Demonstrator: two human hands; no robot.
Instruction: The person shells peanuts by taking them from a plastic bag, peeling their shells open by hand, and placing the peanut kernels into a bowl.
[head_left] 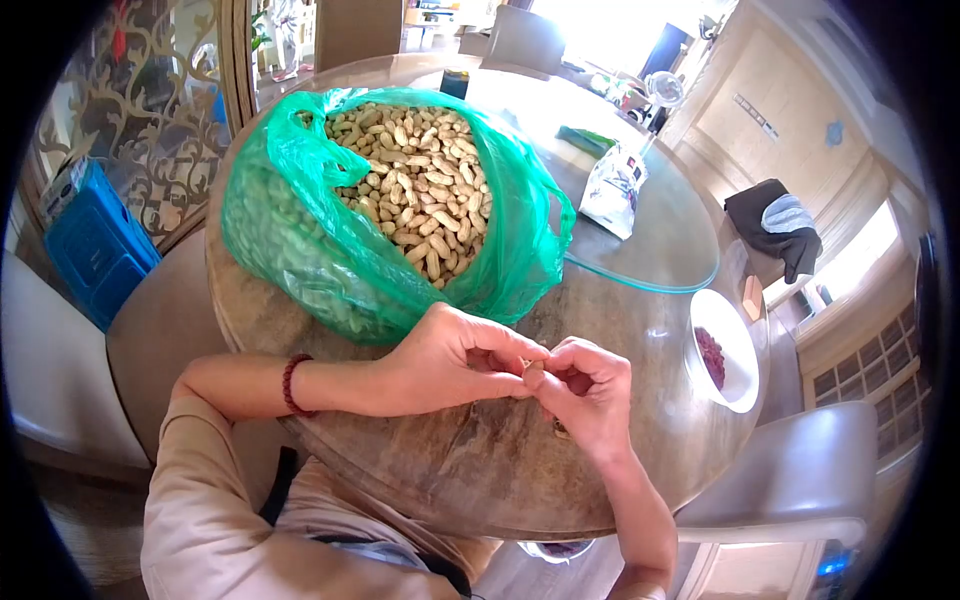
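My left hand [455, 362] and my right hand [588, 392] meet at the fingertips over the front part of the round table [420, 465]. Between them they pinch a small peanut [533, 372], mostly covered by the fingers. Just beyond my left hand, a green plastic bag [300, 255] lies open, full of unshelled peanuts [430, 185]. A white bowl [740, 350] with reddish kernels [710, 357] stands at the table's right side. Something small and pale [561, 429] shows under my right hand.
A glass turntable [660, 265] carries a silver-white packet [613, 190], a green packet [586, 141] and a dark jar [454, 83]. Chairs [790, 480] surround the table. Below its front edge is another white container [556, 551]; a blue box [100, 245] stands at left.
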